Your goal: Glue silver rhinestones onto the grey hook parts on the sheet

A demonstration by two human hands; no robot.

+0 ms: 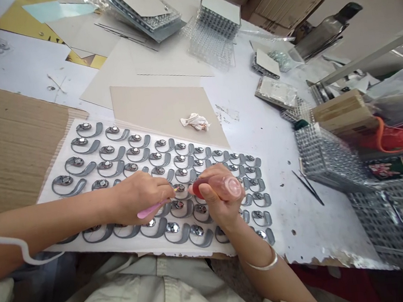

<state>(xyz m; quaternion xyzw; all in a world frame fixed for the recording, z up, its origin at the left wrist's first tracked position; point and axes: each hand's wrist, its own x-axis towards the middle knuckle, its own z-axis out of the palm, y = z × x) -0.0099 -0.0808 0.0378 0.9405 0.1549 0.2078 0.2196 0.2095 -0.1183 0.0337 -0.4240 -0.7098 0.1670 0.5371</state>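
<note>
Along the front of a white table [304, 226], a white backing sheet [53, 172] is pretty much packed with several dozen curved grey hook-shaped parts with round silver studs [196, 231]. Open tabletop is left on the right, up to grey wire racks [394, 216]. A thin pink stick [153, 208] is pinched narrowly in the left hand [137, 197], while a translucent red rubber bulb [227, 189] is wrapped by the closed fingers of the right hand [217, 209], both just over the parts.

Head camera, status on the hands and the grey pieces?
Left hand holding pink stick, tip by a grey piece. Right hand gripping reddish squeeze bulb. Both over the white sheet, covering some pieces.
</note>
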